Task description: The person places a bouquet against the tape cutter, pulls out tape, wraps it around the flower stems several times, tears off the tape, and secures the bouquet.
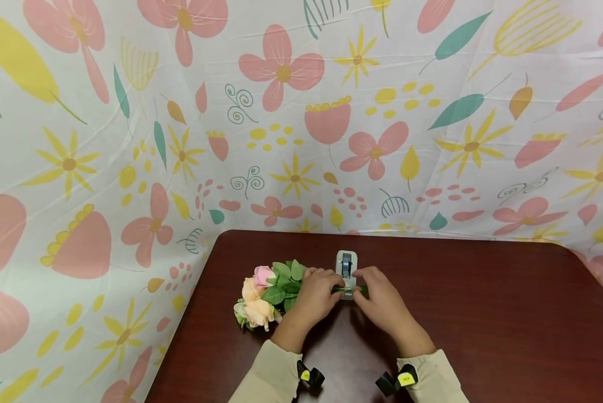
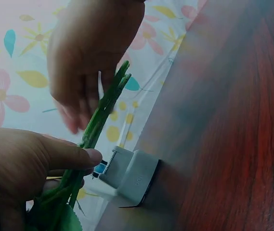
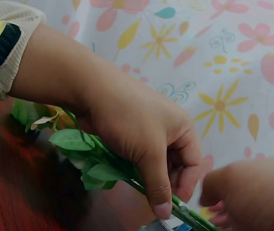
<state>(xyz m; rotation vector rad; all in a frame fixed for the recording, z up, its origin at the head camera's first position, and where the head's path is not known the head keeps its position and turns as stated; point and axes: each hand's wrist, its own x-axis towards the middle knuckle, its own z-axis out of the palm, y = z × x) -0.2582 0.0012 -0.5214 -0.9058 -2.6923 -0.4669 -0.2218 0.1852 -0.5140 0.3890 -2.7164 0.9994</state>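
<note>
A bunch of artificial roses (image 1: 257,298) with green leaves (image 1: 285,280) lies on the dark wooden table (image 1: 482,313). My left hand (image 1: 331,288) grips its green stems (image 2: 99,120) just past the leaves (image 3: 74,139). My right hand (image 1: 358,288) curls its fingers round the stem ends, right in front of a white tape dispenser (image 1: 346,265). In the left wrist view the right hand (image 2: 86,113) is blurred, and a thin pale strip (image 2: 99,84) shows by its fingers. The dispenser (image 2: 129,175) stands just beyond the stems.
A floral cloth (image 1: 301,112) hangs behind and to the left of the table. Bare wood stretches to the right of the hands and toward the front edge. Small black devices (image 1: 308,376) sit on both beige sleeves.
</note>
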